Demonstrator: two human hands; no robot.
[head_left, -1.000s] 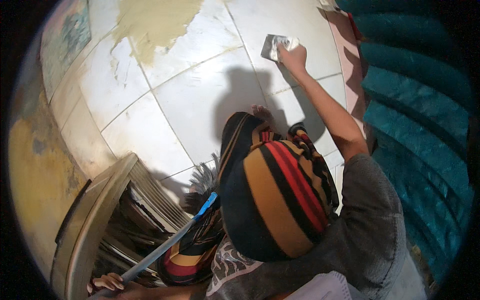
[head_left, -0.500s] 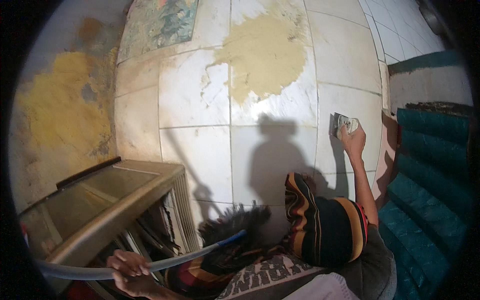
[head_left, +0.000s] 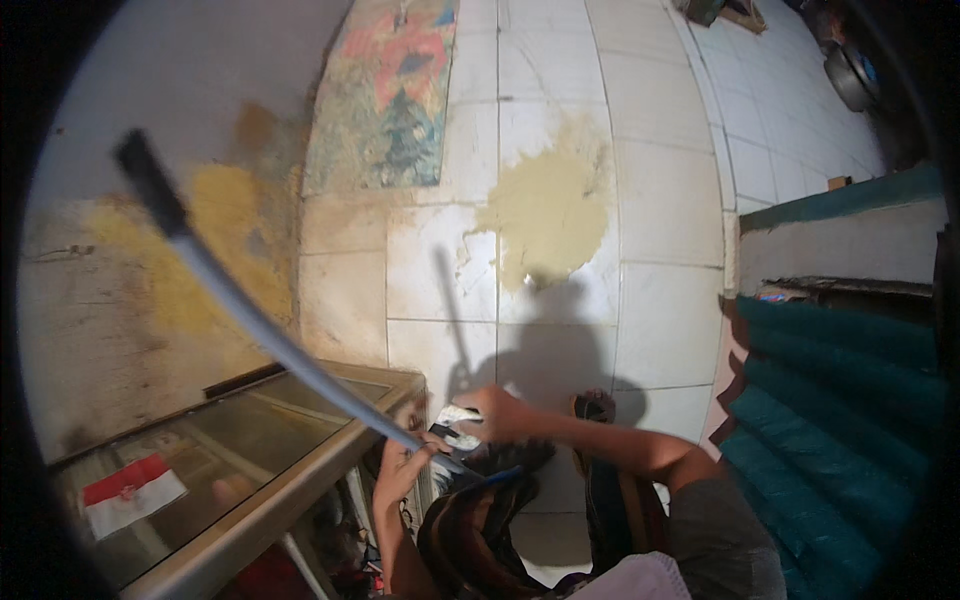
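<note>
My left hand [head_left: 402,468] is wrapped round the grey-blue handle of a broom [head_left: 262,322], near its lower part. The handle slants up to the far left and ends in a black grip. Dark bristles [head_left: 515,458] hang low between my legs, partly hidden by my right arm. Close beside the left hand, my right hand [head_left: 495,412], slightly smeared by motion, holds a scraper [head_left: 458,428] smudged with white. Its blade is mostly hidden. Ahead on the white tiles spreads a pale yellow patch [head_left: 550,215] with ragged edges.
A wooden cabinet with a glass top [head_left: 240,425] stands at the left, a red and white piece [head_left: 135,495] showing on it. A worn coloured mat [head_left: 385,110] lies at the far left. Folded green sheeting [head_left: 840,390] fills the right. A metal pot [head_left: 850,80] sits far right.
My right hand has come from the floor at the right in to beside my left hand, with the scraper. The broom handle has swung up, and my view has shifted.
</note>
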